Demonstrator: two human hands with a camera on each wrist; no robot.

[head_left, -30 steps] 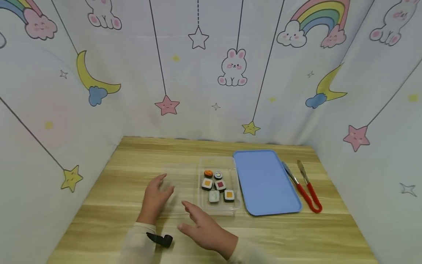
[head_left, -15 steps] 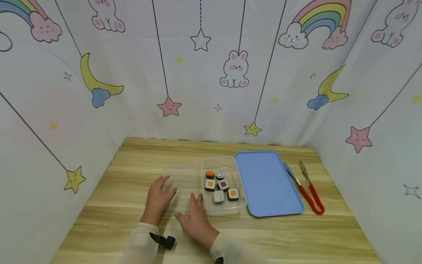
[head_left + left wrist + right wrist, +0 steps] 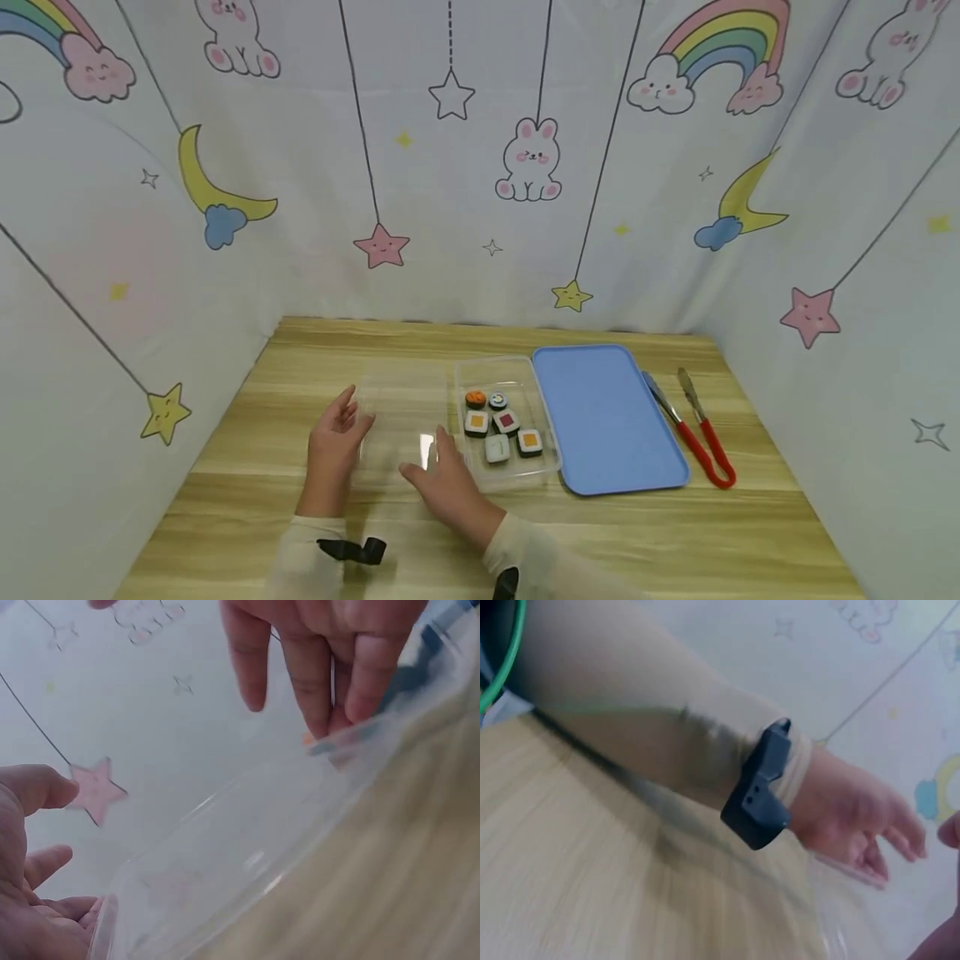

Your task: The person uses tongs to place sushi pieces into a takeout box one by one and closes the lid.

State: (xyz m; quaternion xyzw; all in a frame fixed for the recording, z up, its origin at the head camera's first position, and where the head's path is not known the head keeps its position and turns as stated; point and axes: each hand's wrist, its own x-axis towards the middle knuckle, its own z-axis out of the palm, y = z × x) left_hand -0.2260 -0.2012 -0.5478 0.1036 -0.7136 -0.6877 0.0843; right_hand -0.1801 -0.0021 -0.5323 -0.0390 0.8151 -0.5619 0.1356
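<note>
Between my two hands is a clear plastic lid (image 3: 401, 400), tilted in the left wrist view with its rim raised off the table. My left hand (image 3: 332, 458) holds its left edge, fingers curled at the rim. At the opposite edge, my right hand (image 3: 457, 496) grips the rim; one fingertip shows through the plastic in the left wrist view. Its thumb stretches over the lid. Just right of the lid sits a clear plastic box (image 3: 510, 477) with several toy sushi pieces (image 3: 506, 422) inside, white-and-black rolls and an orange-topped one.
A blue tray (image 3: 607, 417) lies right of the box. Beside it are tongs (image 3: 701, 433) with red handles, spread apart. The wooden table (image 3: 300, 358) meets a patterned cloth wall (image 3: 480, 275) at the back and sides. Black wrist cameras (image 3: 352, 551) sit on both sleeves.
My right hand has moved left and forward from the front of the box to the lid's right edge. My left hand has shifted slightly left, and the lid has moved with it, now catching light.
</note>
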